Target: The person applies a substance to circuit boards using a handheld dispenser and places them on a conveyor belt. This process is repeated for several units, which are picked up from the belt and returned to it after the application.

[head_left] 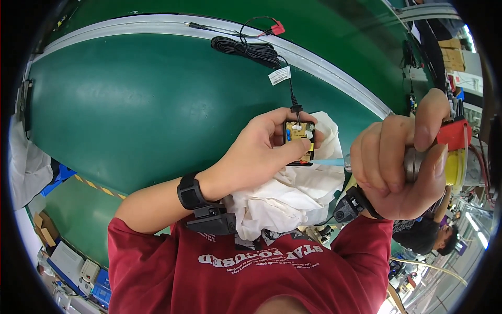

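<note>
Work surface, green, smooth [130,104]: extends beneath both arms. Rail, silver-grey metal [157,29]: crosses its far side, bowed by the lens.

Cloth, white, crumpled [272,201]: bunched between the person's forearms, partly under the housing.

Right hand [398,162]: fingers curled closed around a handheld tool with a grey barrel and pale-blue tapered tip [328,162]; the fingers hide much of the barrel. Tip points left to the housing's lower right edge; contact cannot be told. A red block [454,135] and yellow ring [456,167] sit at the same hand; whether they belong to the tool cannot be told.

Left hand [251,149]: closed on the housing, thumb across its lower face, covering part of the board.

Cable, black, coiled [246,49]: lies by the rail, one length running down into the housing.

Housing, small, black, rectangular, open-faced [285,131]: held over the cloth, containing a tan circuit board with blue and white components [299,135].

Label, white, folded [280,76]: on the cable.

Connector, red [277,29]: beyond the coil.
</note>
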### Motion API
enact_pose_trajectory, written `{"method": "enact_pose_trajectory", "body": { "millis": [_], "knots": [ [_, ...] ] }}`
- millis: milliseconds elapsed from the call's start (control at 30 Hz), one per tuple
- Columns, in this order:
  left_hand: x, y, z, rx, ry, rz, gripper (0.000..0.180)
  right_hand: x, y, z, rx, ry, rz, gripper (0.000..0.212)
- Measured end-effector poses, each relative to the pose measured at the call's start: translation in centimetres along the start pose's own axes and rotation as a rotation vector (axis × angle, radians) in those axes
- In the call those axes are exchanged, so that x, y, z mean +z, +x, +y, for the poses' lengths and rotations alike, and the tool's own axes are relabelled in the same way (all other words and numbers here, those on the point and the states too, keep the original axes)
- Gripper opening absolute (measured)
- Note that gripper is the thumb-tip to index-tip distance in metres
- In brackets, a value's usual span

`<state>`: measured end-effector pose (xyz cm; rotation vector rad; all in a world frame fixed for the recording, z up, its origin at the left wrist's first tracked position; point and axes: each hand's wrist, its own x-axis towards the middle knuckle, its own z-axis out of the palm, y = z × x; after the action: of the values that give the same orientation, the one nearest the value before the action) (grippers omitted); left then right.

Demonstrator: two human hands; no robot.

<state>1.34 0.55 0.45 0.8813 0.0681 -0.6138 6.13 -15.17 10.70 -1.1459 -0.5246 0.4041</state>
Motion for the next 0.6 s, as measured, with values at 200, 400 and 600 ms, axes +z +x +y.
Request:
{"method": "enact_pose_trajectory", "body": {
  "millis": [200, 400, 600],
  "knots": [
    [0.13, 0.14, -0.35, -0.026, -0.028, -0.003, 0.034, -0.16, -0.37, 0.26, 0.025, -0.017, 0.048, 0.023],
    [-0.16, 0.09, -0.30, -0.013, -0.024, -0.004, 0.033, -0.14, -0.33, 0.39, 0.021, -0.015, 0.031, 0.022],
    [-0.27, -0.14, -0.33, 0.005, -0.029, 0.001, 0.033, -0.13, -0.28, 0.35, 0.016, -0.007, 0.004, 0.022]
  ]
}}
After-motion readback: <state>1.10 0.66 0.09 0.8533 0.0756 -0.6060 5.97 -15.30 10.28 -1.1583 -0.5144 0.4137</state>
